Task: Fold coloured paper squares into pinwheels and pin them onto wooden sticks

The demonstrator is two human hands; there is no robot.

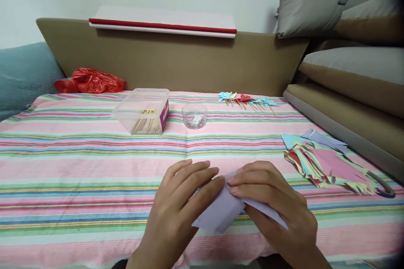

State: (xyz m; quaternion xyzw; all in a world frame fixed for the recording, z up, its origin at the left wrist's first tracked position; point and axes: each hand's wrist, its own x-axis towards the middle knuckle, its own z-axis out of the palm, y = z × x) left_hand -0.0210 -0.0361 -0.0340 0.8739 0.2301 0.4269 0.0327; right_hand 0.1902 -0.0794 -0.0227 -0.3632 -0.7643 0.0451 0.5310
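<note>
A lavender sheet of paper (221, 210), cut and partly folded, is held up between both hands near the front of the cloth. My left hand (179, 206) grips its left side, with the index fingertip pressed near the folded middle. From the other side, my right hand (274, 206) pinches the paper, its fingertips meeting the left ones at the top. A small dark spot shows at the fingertips, too small to make out. The thumbs are mostly hidden behind the paper.
On the striped cloth (94, 172) stand a clear box (145, 98) of wooden sticks and a small round container (195, 117). Finished paper pinwheels (246, 100) lie at the back. Cut coloured papers (328, 164) are piled right, with a dark curved handle (383, 185). Cushions (353, 92) border the right.
</note>
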